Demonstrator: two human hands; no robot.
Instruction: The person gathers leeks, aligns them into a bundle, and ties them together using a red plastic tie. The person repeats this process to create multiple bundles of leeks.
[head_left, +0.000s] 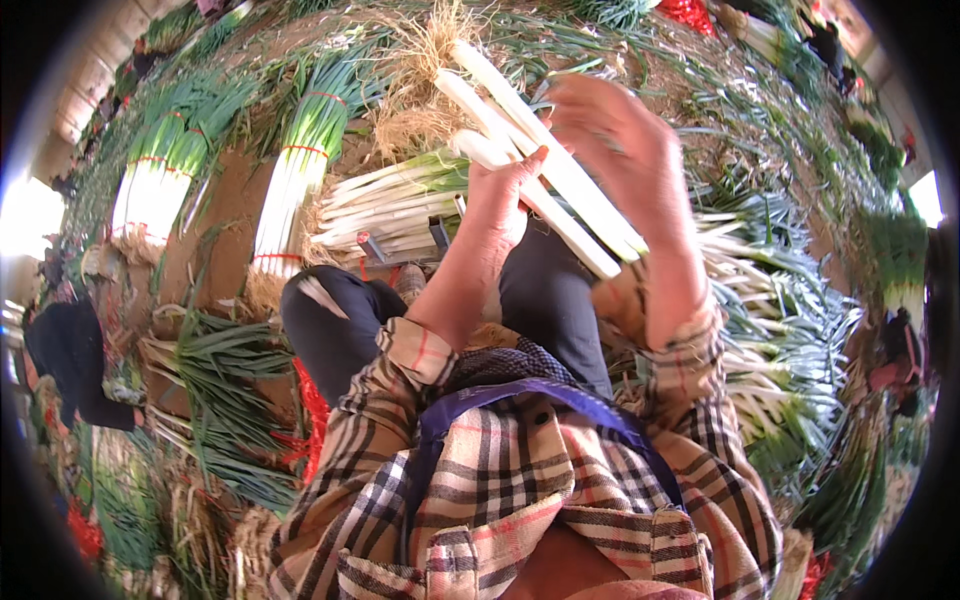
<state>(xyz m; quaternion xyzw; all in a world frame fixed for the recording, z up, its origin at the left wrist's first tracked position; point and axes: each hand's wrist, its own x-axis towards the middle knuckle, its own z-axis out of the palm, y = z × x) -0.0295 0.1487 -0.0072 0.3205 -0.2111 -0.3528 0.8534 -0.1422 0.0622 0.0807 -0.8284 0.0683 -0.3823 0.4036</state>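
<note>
My left hand (501, 196) is closed around several long onions (574, 196), whose white shanks slant from upper left to lower right. Their pale, stringy roots (442, 45) point away from me. Beside the shanks is my right hand (619, 127), blurred by motion, with its fingers near the upper stalk; whether it pinches anything is not clear. Just beyond my knees, a pile of long onions (397, 195) lies crosswise by short metal posts (439, 234). To my right spreads a heap of loose long onions (772, 322).
Bundles bound with red bands stretch out at left, one nearer (300, 165) and one farther (154, 176). Loose green onions (225, 375) and red strapping (311, 420) lie by my left knee. Another person (71, 360) bends over at far left. Leaf scraps litter the soil floor (232, 187).
</note>
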